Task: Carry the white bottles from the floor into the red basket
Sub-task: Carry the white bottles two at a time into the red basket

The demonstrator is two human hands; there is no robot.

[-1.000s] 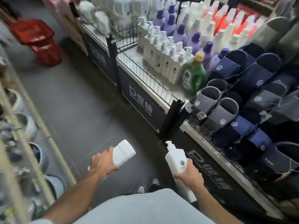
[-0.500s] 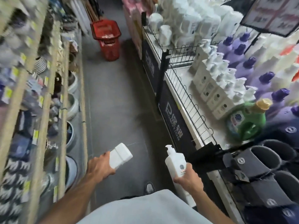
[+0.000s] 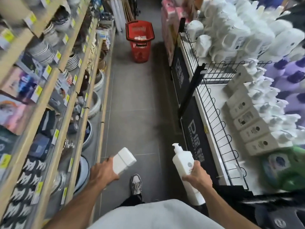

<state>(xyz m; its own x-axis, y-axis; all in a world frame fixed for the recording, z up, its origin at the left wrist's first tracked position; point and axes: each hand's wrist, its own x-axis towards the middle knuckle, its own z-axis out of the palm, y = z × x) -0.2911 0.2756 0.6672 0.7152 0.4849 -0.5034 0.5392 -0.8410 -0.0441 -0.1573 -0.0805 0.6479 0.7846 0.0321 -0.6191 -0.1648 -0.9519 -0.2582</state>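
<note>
My left hand (image 3: 103, 173) grips a white bottle (image 3: 123, 160) held flat, its square base pointing forward. My right hand (image 3: 197, 176) grips a white pump bottle (image 3: 184, 160) upright, pump nozzle on top, its lower end reaching below my fist. The red basket (image 3: 140, 41) stands on the grey floor at the far end of the aisle, straight ahead, with something white and red inside. Both hands are at waist height, well short of the basket.
Wooden shelves (image 3: 54, 90) with bowls and boxed goods line the left side. A black promotion stand (image 3: 194, 128) with a wire rail and rows of white and purple bottles runs along the right. The grey tiled floor (image 3: 132, 103) between them leads to the basket. My shoe (image 3: 136, 183) shows below.
The view has swung left along the aisle, bringing the red basket from the upper left to straight ahead. Both hands keep holding their bottles in the same way.
</note>
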